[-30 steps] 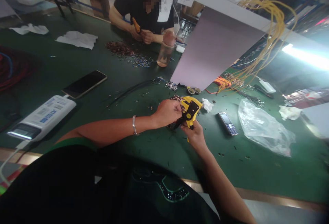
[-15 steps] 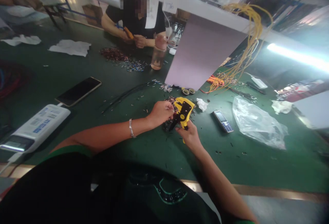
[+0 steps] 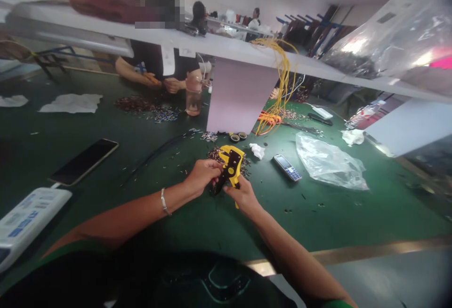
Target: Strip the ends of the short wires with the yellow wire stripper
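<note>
Head view: your right hand [image 3: 244, 197] holds the yellow tool [image 3: 231, 170], poking toward eleven o'clock. Your left hand [image 3: 204, 175] sits at its nine o'clock; I can't tell if it holds anything.

Tool [image 3: 232, 170]: yellow plastic, semi-gloss, with a dark, metal-looking plate [image 3: 233, 158]. Bracelet [image 3: 164, 201]: polished metal. Tabletop [image 3: 339, 223]: smooth, faintly glossy to my eye. Bag [image 3: 328, 163]: clear, crinkled plastic film. Smartphone [image 3: 84, 162]: dark, glossy, glass-like. Wad [image 3: 257, 150]: matt, crumpled paper.
</note>
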`<state>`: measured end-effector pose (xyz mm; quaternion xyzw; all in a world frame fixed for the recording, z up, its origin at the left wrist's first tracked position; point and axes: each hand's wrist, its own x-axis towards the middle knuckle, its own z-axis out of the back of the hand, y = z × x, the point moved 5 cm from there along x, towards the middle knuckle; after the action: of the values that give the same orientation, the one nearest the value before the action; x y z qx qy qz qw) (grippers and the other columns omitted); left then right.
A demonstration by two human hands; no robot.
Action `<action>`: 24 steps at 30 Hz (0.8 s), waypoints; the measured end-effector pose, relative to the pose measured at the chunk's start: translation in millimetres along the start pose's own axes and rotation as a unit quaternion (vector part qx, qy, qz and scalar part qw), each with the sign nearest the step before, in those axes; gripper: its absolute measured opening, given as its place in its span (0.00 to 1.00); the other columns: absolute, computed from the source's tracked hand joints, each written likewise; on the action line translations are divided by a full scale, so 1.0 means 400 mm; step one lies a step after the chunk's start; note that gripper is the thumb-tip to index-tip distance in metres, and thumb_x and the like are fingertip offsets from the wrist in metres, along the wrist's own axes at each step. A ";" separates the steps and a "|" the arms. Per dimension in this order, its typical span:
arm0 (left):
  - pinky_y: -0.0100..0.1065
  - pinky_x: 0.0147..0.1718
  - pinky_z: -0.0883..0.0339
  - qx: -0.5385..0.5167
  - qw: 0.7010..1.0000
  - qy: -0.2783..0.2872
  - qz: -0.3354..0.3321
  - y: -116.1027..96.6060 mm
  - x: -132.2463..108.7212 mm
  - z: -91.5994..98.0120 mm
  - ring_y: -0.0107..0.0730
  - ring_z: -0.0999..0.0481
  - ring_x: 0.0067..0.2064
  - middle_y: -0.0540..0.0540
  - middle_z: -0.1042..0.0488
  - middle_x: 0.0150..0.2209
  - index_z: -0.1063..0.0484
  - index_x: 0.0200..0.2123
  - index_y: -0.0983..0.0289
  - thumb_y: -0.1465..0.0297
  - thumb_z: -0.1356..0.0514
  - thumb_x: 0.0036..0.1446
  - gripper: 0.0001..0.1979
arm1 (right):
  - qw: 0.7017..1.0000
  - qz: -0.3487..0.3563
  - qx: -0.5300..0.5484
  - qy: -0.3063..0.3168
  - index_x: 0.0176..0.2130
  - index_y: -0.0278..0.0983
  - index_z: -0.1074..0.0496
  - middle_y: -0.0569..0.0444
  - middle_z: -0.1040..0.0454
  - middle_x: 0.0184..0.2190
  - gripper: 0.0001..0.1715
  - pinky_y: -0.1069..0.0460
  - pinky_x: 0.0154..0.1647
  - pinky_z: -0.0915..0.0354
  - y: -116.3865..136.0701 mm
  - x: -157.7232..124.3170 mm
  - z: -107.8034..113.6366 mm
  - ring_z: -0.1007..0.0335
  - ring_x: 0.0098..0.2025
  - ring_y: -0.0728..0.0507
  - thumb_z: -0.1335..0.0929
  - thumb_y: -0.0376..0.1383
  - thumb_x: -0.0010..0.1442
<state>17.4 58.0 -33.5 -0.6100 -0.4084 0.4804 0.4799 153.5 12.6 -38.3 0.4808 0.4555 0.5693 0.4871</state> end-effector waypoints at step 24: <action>0.45 0.61 0.41 0.127 0.944 0.213 -0.218 0.005 -0.086 -0.090 0.51 0.35 0.60 0.60 0.35 0.60 0.43 0.63 0.61 0.76 0.33 0.35 0.48 | 0.981 0.101 -0.097 -0.132 0.54 0.39 0.29 0.46 0.24 0.45 0.24 0.38 0.59 0.37 0.034 -0.038 -0.014 0.30 0.50 0.36 0.34 0.41 0.60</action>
<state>45.7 17.5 -25.9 -0.5285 -0.3556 0.2709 0.7217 147.5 -4.2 -27.0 0.5457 0.2794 0.5883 0.5273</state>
